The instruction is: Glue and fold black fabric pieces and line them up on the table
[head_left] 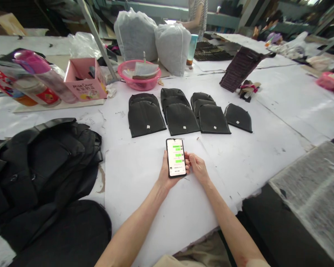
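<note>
A smartphone [176, 158] with a lit chat screen of green message bubbles is held upright over the white table. My left hand [165, 174] is wrapped round it from below and the left side, its fingertips showing at the right edge. Beside that edge, my right hand [198, 167] has its fingers curled in, thumb against the index finger; whether it touches the phone or pinches anything I cannot make out. Beyond the phone lie several black curved-top fabric pieces [182, 118] in overlapping stacks, with small white tags on the front ones.
Black bags or fabric [44, 163] are heaped at left. Behind stand a pink box [85, 87], a spray can [35, 65], a pink basin [139, 83] and wrapped bundles [174, 48]. A dark purple ribbed stack [239, 70] sits at back right. Another person [197, 16] stands behind the table.
</note>
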Available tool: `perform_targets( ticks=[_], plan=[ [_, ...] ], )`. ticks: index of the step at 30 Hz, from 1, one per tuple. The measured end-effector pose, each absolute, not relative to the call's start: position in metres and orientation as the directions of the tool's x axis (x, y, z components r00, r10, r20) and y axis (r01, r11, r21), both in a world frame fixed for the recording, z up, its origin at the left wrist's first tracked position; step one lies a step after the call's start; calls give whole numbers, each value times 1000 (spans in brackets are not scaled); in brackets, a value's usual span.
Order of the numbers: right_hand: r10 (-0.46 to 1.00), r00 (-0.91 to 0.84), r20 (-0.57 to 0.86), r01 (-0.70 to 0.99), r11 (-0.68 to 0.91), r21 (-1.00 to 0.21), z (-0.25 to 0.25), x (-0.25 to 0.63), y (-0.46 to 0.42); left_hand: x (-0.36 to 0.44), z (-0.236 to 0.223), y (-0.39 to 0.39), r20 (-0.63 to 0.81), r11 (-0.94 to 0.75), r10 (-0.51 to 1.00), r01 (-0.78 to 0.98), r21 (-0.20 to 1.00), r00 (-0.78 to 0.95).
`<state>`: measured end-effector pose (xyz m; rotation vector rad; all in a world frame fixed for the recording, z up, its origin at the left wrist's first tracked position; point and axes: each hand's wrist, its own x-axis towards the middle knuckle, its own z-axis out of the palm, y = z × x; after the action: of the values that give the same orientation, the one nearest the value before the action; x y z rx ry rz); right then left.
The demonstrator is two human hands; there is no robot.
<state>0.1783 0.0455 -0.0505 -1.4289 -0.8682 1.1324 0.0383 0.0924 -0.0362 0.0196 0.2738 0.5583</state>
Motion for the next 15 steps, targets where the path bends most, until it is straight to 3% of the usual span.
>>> perform_targets(
  ticks=[15],
  plan=[
    [911, 366, -189, -90, -167, -982, -47, 176, 46, 39, -31, 94, -294, 858, 508, -505, 94, 809]
  ],
)
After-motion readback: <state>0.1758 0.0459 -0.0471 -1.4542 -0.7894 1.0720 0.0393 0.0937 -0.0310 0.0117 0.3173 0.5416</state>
